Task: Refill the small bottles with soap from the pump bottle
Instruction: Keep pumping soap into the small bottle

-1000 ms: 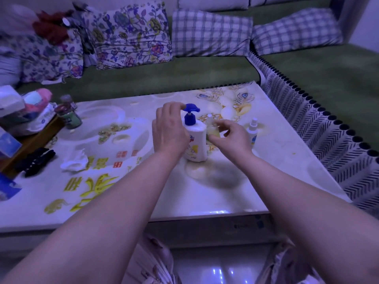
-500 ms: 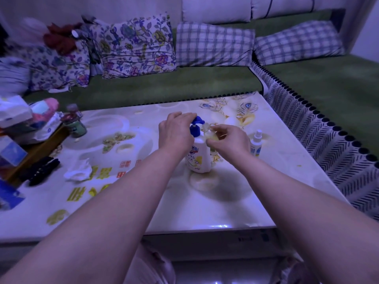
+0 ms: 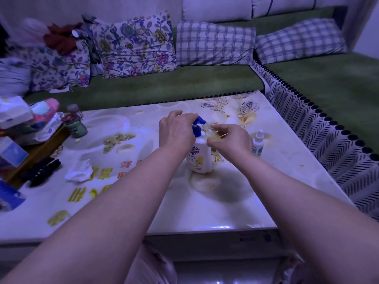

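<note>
"Left of centre on the glossy patterned bench, what's the left hand doing?"

"Its fingers are curled down over the blue pump head of the white plastic pump bottle, which stands upright mid-bench. Right hand pinches a small clear bottle of yellowish soap up at the spout. Small white spray bottle stands just beside it, further right."

I count one pump bottle, two small bottles, one crumpled tissue toward the tabletop's left edge, and two plaid cushions.
</note>
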`<state>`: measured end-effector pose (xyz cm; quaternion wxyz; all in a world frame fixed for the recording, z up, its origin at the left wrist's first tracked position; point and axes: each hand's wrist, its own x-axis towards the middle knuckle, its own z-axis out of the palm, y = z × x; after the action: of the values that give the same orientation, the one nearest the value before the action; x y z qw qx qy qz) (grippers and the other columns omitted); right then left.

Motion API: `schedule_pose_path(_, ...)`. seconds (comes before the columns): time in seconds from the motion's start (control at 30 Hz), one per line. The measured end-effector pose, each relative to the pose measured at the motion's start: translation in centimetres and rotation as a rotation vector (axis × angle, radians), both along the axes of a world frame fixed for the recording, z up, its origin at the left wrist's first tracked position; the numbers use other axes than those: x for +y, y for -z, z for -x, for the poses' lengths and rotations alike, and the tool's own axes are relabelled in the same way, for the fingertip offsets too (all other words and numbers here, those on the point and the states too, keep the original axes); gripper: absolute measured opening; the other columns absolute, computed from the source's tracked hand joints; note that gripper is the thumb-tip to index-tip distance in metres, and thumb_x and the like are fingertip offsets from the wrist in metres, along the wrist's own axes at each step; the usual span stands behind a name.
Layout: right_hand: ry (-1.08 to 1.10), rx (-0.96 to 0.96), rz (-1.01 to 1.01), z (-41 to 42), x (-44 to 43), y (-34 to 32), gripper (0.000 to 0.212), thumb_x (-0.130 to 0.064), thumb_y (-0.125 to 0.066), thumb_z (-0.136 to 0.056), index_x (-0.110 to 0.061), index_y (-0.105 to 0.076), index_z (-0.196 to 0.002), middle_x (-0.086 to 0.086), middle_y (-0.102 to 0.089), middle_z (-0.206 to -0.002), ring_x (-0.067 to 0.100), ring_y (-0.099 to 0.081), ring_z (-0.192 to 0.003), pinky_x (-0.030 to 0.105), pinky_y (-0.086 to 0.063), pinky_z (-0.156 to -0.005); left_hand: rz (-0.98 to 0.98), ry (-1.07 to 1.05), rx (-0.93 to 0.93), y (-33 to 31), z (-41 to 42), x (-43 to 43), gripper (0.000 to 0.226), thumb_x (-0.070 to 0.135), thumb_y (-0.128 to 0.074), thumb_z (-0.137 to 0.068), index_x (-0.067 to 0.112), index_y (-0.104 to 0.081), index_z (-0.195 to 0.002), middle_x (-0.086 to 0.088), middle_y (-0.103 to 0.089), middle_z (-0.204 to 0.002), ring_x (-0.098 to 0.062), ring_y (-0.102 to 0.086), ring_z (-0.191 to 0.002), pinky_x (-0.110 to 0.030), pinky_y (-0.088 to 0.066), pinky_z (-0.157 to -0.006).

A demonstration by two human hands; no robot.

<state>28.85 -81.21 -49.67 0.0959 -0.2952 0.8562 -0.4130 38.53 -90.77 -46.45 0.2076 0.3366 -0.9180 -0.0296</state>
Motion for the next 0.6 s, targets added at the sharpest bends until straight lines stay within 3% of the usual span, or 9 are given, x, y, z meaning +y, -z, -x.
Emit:
schedule_pose_path(0.4,0.004,-0.008,0.016,-0.23,0.39,-0.53,0.042,-0.031,-0.069,-0.071,-0.039,-0.07,-0.112,-0.015,-0.07,-0.096,0.012,-0.065,-0.1,0.04,-0.05,-0.093,0.017,0.001,-0.007,0.13,-0.1,0.01,0.048,0.004,-0.051,-0.087,0.026,-0.055,-0.13,0.004,-0.058,-0.13,-0.02,-0.034,-0.136,-0.036,-0.029,-0.103)
schedule_pose_path(0.6,0.003,0.016,0.0,-0.28,0.14,-0.77,0.044,-0.032,-0.069,-0.071,-0.038,-0.069,-0.114,-0.013,-0.071,-0.109,0.013,-0.064,-0.104,0.041,-0.048,-0.095,0.053,0.008,-0.042,0.08,-0.06,-0.15,0.046,0.008,-0.053,-0.087,0.028,-0.054,-0.129,0.006,-0.059,-0.128,-0.021,-0.033,-0.136,-0.035,-0.027,-0.103)
